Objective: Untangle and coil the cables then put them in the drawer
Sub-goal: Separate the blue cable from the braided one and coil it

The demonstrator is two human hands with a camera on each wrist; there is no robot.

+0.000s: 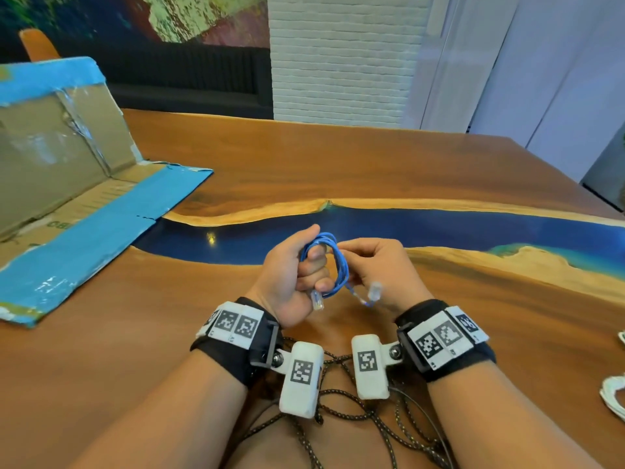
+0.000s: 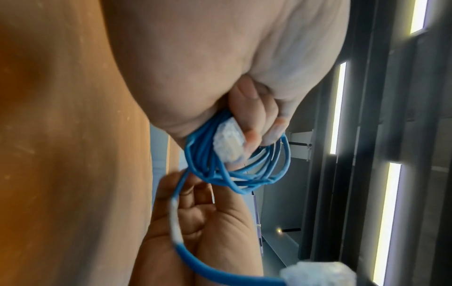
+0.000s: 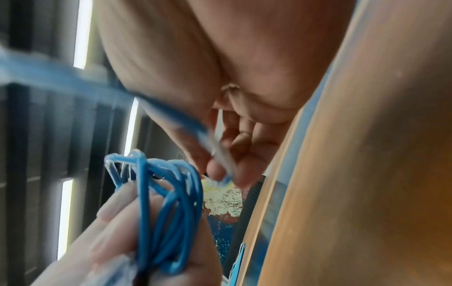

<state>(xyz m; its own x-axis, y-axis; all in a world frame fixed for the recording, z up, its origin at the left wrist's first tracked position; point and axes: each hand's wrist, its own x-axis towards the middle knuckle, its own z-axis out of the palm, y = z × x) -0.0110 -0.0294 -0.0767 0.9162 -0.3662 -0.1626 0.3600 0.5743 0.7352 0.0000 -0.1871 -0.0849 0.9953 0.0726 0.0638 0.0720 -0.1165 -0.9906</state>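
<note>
A bright blue cable point(image 1: 333, 262) with clear, whitish plugs point(image 1: 317, 301) stands out over a warm brown wooden bench point(image 1: 338, 164) crossed by a deep blue band edged in pale gold. Black wristbands point(image 1: 233, 346) carry white blocks of black-and-white square codes. Light blue tape borders tan cardboard point(image 1: 50, 157). Dark speckled cords point(image 1: 355, 418) tangle below.

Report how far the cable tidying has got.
Done: the blue cable is mostly wound into loops gripped by the left hand. In hand: the right hand pinches its loose tail. Left: the dark braided cords lie tangled on the table; nothing visibly stowed.
</note>
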